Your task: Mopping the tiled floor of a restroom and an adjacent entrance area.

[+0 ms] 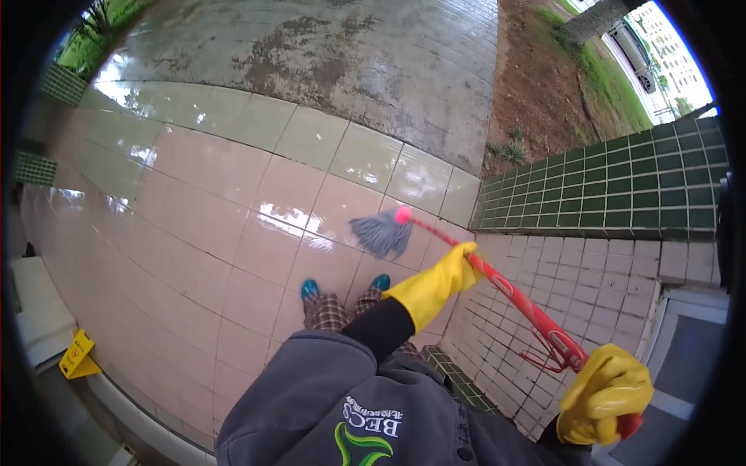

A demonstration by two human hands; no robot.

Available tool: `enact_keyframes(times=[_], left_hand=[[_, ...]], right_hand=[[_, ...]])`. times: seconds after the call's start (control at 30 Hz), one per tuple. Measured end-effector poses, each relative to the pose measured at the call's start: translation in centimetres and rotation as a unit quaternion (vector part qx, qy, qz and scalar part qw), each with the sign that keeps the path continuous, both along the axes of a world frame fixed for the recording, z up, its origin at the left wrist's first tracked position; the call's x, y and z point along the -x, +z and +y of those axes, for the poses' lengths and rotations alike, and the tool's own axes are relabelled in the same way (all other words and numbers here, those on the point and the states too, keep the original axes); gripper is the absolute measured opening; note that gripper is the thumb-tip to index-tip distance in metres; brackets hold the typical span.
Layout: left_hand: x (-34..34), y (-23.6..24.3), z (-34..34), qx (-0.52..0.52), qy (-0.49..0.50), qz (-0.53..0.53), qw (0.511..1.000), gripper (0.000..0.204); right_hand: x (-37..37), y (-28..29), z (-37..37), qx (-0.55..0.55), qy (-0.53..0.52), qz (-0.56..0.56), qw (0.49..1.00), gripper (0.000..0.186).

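Nearest, the right hand (604, 404), in a yellow rubber glove, has its fingers closed around the top end of the red mop handle (513, 295). Further down the handle, the left hand (435, 283), gloved the same, is wrapped around the shaft, fingers closed on it. Beyond the left hand the handle runs to a pink collar and the grey mop head (381, 233), which rests on the wet pink floor tiles (194, 210) just ahead of the person's blue shoes (311, 290). Right of the mop handle stands a low wall of white and green tiles (622, 186). To mop well, I judge the head should stay flat on the tiles. Far left of the mop lies a yellow sign (78, 356).
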State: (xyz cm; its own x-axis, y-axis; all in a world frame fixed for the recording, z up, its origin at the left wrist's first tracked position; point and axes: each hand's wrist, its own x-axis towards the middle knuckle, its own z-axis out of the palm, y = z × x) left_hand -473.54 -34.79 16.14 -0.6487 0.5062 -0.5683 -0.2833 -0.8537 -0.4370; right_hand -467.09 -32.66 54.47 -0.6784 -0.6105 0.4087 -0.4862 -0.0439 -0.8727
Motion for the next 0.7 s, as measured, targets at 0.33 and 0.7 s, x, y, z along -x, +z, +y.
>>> enact_keyframes(times=[0.33,0.7], left_hand=[[8.6,-2.8,-13.6,-0.077,0.119,-0.028,0.99,0.015],[-8.6,-12.8,-44.5,0.087,0.294,0.106,0.946,0.018]], right_hand=[[3.2,-4.9,-1.6,-0.03,-0.214,0.055,0.975,0.021],[4.7,-12.6,-20.7,0.057,-0.065,-0.344,0.935,0.025]])
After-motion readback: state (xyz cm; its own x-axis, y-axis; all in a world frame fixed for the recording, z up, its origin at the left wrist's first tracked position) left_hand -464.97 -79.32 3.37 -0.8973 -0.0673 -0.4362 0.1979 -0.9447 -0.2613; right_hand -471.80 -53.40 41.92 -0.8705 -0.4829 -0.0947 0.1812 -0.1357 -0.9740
